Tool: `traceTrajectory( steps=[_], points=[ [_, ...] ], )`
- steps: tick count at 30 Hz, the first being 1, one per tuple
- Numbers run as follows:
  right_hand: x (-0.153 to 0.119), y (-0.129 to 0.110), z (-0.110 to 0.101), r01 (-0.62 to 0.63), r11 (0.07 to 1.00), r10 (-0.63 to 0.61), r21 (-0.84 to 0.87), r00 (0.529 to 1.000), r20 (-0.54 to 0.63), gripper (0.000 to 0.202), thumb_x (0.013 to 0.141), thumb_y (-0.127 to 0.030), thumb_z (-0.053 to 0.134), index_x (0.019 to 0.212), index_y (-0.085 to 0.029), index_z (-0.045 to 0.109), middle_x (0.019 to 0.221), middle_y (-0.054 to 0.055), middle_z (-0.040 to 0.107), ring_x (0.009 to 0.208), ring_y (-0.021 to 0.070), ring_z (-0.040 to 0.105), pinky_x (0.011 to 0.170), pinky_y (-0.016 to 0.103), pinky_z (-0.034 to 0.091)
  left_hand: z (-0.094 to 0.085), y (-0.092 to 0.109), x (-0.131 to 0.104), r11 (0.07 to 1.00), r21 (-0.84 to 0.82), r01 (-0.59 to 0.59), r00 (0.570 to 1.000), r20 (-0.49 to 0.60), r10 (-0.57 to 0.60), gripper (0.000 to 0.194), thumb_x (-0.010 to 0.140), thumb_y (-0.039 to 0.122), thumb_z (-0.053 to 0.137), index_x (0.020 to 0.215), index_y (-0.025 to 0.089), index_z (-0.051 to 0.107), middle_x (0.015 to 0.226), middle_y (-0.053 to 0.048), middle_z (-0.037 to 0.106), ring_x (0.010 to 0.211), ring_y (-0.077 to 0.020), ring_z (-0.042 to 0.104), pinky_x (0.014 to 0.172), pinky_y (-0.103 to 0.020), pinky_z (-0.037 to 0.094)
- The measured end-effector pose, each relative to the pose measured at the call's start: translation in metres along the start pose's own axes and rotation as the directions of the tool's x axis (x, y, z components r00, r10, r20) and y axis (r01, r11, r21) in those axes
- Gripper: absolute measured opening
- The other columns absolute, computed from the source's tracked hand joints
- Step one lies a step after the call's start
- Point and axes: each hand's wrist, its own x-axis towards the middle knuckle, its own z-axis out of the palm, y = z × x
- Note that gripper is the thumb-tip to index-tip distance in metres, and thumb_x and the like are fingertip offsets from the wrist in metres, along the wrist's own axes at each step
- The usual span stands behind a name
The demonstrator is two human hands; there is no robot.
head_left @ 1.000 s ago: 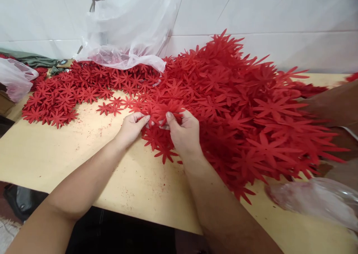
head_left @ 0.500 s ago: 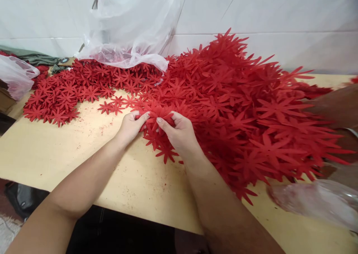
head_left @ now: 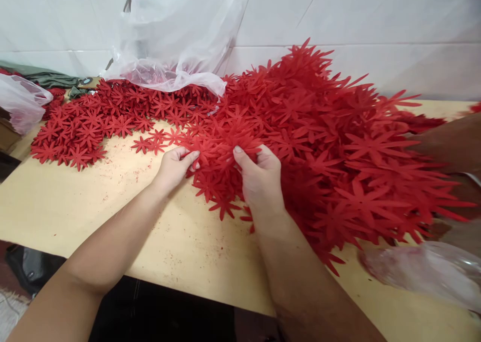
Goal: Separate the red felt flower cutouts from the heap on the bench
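A pale wooden table point(head_left: 75, 201) spans the view, backed by a white tiled wall point(head_left: 376, 21); no writing is legible anywhere. A large heap of red flower-shaped cutouts point(head_left: 338, 146) covers the right and far part of the table, and a flatter spread of smaller red cutouts point(head_left: 86, 126) lies at far left. A clear plastic bag point(head_left: 173, 46) at the far side holds some red cutouts; a second bag point(head_left: 20, 104) sits at the left edge and a third point(head_left: 424, 272) near right. Bare tabletop runs along the near edge left of centre. The right hand point(head_left: 261, 179) pinches a cluster of cutouts point(head_left: 229, 141) at the near-left edge of the heap. The left hand point(head_left: 175, 166) is half-curled, fingertips touching that cluster.
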Motion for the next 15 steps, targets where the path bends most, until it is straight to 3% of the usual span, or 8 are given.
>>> traceTrajectory(
  steps=[6, 12, 15],
  points=[
    [-0.0039, -0.0038, 0.004, -0.073, 0.988, 0.066, 0.137, 0.996, 0.055, 0.022, 0.065, -0.034, 0.073, 0.079, -0.022, 0.061, 0.082, -0.001, 0.068, 0.076, 0.0154, 0.065, 0.087, 0.041, 0.054, 0.0007, -0.0012, -0.0022, 0.999, 0.041, 0.024, 0.998, -0.061, -0.022, 0.044, 0.068, 0.051, 0.07, 0.052, 0.018, 0.044, 0.041, 0.006, 0.042, 0.039, -0.0049, 0.035, 0.044, -0.024, 0.025],
    [-0.0034, -0.0016, 0.0038, -0.107, 0.982, 0.092, 0.153, 0.99, 0.104, 0.024, 0.063, -0.033, 0.075, 0.08, -0.022, 0.062, 0.082, -0.002, 0.068, 0.08, 0.0153, 0.066, 0.086, 0.038, 0.054, 0.002, 0.0023, -0.0052, 1.0, -0.023, 0.009, 1.0, 0.011, -0.009, 0.044, 0.072, 0.056, 0.063, 0.057, 0.018, 0.049, 0.043, 0.006, 0.042, 0.04, -0.0052, 0.033, 0.044, -0.023, 0.026],
    [-0.0022, -0.0003, 0.0024, -0.114, 0.982, 0.101, 0.149, 0.991, 0.091, 0.025, 0.063, -0.034, 0.075, 0.079, -0.022, 0.06, 0.08, -0.002, 0.067, 0.073, 0.0131, 0.064, 0.077, 0.034, 0.057, 0.0026, 0.0021, -0.0061, 0.998, -0.06, -0.013, 0.997, 0.072, 0.018, 0.039, 0.075, 0.051, 0.063, 0.058, 0.018, 0.049, 0.046, 0.006, 0.046, 0.042, -0.0055, 0.037, 0.046, -0.023, 0.029]
  ],
)
